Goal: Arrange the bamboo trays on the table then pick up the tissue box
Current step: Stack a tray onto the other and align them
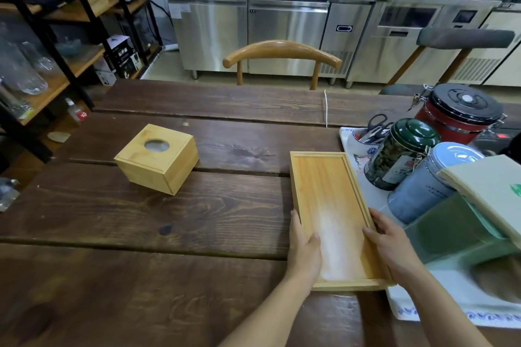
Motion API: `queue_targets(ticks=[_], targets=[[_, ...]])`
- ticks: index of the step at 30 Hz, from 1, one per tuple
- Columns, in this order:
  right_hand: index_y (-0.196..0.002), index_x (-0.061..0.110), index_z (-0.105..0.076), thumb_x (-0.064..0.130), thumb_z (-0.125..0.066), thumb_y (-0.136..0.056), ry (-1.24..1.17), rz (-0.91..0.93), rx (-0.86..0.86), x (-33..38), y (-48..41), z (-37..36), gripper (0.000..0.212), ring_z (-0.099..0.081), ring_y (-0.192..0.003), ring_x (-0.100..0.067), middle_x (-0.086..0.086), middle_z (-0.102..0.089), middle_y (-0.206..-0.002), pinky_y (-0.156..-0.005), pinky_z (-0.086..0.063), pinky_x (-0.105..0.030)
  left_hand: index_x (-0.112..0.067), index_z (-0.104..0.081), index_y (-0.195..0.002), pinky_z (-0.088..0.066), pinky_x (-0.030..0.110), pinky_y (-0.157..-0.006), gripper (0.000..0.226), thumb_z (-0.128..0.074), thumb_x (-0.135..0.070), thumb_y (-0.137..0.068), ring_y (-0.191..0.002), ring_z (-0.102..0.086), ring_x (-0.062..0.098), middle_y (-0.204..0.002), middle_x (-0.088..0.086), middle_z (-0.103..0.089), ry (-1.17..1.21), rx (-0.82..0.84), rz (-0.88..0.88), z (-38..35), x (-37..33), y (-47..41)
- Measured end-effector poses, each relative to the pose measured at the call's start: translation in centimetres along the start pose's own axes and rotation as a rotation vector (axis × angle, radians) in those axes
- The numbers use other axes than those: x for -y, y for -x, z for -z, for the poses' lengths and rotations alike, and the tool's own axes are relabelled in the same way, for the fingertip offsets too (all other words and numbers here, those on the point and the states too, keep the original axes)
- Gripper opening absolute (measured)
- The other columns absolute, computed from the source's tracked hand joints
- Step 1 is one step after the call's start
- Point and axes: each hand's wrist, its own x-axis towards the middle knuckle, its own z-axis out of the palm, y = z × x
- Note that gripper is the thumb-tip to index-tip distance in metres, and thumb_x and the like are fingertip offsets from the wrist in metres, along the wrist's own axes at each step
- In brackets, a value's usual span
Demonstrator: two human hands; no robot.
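A long rectangular bamboo tray (324, 177) lies on the dark wooden table (141, 234), right of centre, its long side running away from me. My left hand (304, 248) grips its left rim near the close end, thumb inside the tray. My right hand (389, 245) grips the right rim opposite. I can make out only one tray; whether another lies under it is hidden. A square bamboo tissue box (158, 159) with a round hole on top stands to the left, apart from both hands.
On the right a white cloth (451, 298) carries a green tin (400, 153), a blue tin (431, 183), a red canister with a black lid (462, 114), a bowl with scissors (372, 132), and paper bags in a green holder (485, 200). A wooden chair (282, 51) stands at the far edge.
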Motion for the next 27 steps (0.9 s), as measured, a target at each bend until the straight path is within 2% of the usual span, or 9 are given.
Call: queue_targets(ticks=[5,9,14,21,27], targets=[[-0.133,0.013,-0.044,0.000,-0.045,-0.090,0.023,0.005,-0.003,0.13,0.01,-0.07,0.045,-0.043,-0.102,-0.010,0.005,-0.048,-0.112,-0.090,-0.031,-0.029,-0.041,-0.015,-0.146,-0.030,0.048,-0.114,0.065,-0.048,-0.027,-0.092,-0.135,-0.035,0.019,-0.152,-0.005,-0.032,0.019,0.006,-0.014,0.47,-0.58,-0.68],[-0.135,0.011,-0.040,-0.004,-0.043,-0.090,0.011,0.007,0.002,0.12,0.23,0.03,0.048,-0.040,-0.104,-0.009,0.005,-0.046,-0.113,-0.092,-0.029,-0.027,-0.041,-0.007,-0.147,-0.027,0.048,-0.115,0.069,-0.048,-0.028,-0.093,-0.138,-0.031,0.019,-0.155,-0.006,-0.024,-0.004,0.017,-0.004,0.57,-0.65,-0.49],[-0.136,0.008,-0.038,-0.007,-0.043,-0.088,0.012,0.013,-0.006,-0.11,0.32,0.16,0.051,-0.040,-0.106,-0.011,-0.008,-0.049,-0.132,-0.094,-0.029,-0.029,-0.045,-0.004,-0.146,-0.029,0.048,-0.114,0.067,-0.044,-0.029,-0.095,-0.136,-0.032,0.020,-0.156,-0.005,-0.022,-0.015,0.027,0.011,0.65,-0.68,-0.42],[-0.137,0.010,-0.037,-0.006,-0.043,-0.089,0.002,0.006,0.040,-0.13,0.28,0.49,0.051,-0.041,-0.108,-0.011,-0.009,-0.047,-0.137,-0.095,-0.030,-0.029,-0.045,-0.003,-0.145,-0.026,0.048,-0.115,0.065,-0.040,-0.022,-0.097,-0.138,-0.029,0.020,-0.157,-0.006,-0.020,0.008,0.026,0.013,0.49,-0.49,-0.38],[-0.139,0.012,-0.034,-0.004,-0.044,-0.089,0.010,-0.013,0.087,-0.09,0.38,0.60,0.054,-0.039,-0.115,-0.010,-0.005,-0.043,-0.140,-0.101,-0.028,-0.031,-0.045,-0.008,-0.146,-0.026,0.049,-0.115,0.066,-0.040,-0.014,-0.097,-0.138,-0.030,0.021,-0.156,-0.005,-0.025,0.080,0.042,0.029,0.67,-0.22,-0.48]])
